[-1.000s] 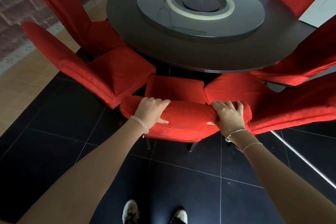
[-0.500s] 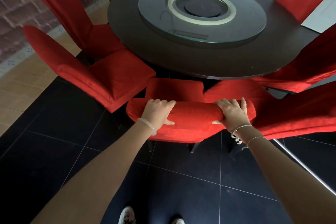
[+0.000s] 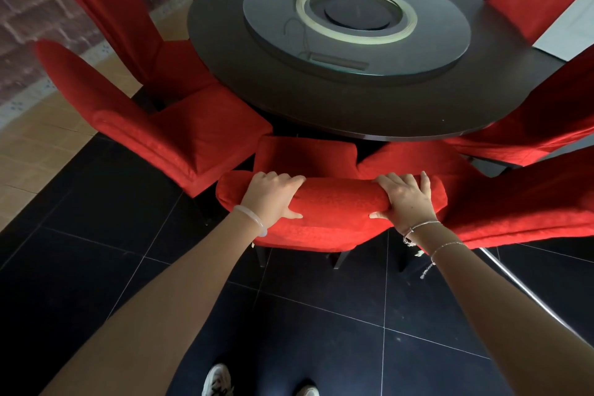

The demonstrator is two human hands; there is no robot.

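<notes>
Head view: red chair sits closer to the round surface

Compared with half a second ago, the red chair (image 3: pixel 334 202) has edged nearer the surface (image 3: pixel 321 100), and less of its seat shows before the dark rim. Both hands keep their hold: the left grip (image 3: pixel 271 199) and right grip (image 3: pixel 405 199) are each clamped over the padded top of the backrest, fingers on the far side and thumbs on the near side. The top's long axis runs left to right across the view, and the seat points away from the person, toward the surface. A left neighbour chair (image 3: pixel 180 135) and a right neighbour chair (image 3: pixel 530 202) flank it closely, and the right one's seat nearly touches it. A metal rod (image 3: pixel 530 292) slants across the black floor (image 3: pixel 96 251).
</notes>
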